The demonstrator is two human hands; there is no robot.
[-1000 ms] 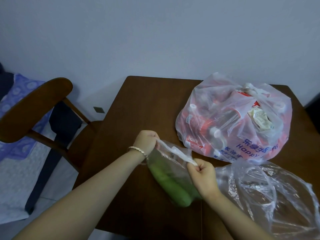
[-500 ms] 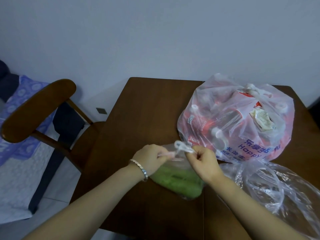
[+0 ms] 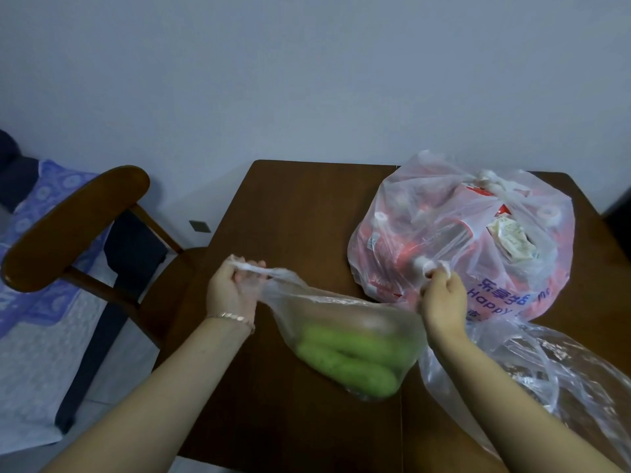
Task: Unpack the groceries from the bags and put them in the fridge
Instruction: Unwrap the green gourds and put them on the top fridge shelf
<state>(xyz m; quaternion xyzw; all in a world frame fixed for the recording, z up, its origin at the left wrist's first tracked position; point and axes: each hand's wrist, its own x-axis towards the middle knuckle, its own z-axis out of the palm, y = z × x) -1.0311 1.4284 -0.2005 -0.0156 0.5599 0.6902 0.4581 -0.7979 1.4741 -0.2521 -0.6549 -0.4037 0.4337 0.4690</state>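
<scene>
Head view: the left hand (image 3: 232, 295) and right hand (image 3: 444, 298), together at a knot moments ago, are now apart. Their fingers (image 3: 247, 275) pinch the handles of the thin clear plastic bag (image 3: 341, 307) of long green vegetables (image 3: 348, 356). Its mouth open, it is just in front of the knotted red-and-white plastic grocery bag (image 3: 461, 240), so unloading can likely start.

Both bare forearms reach forward from the lower edge of the view and angle away from each other. The left grip (image 3: 235, 288) is held up, its fingers curled over at the top and pinching one stretched handle of the clear bag (image 3: 341, 312). A thin bracelet (image 3: 232, 316) circles its wrist. The right grip (image 3: 444, 298) is at about the same height and well apart from the left, its fingers and thumb bunched tightly round the other handle.
</scene>
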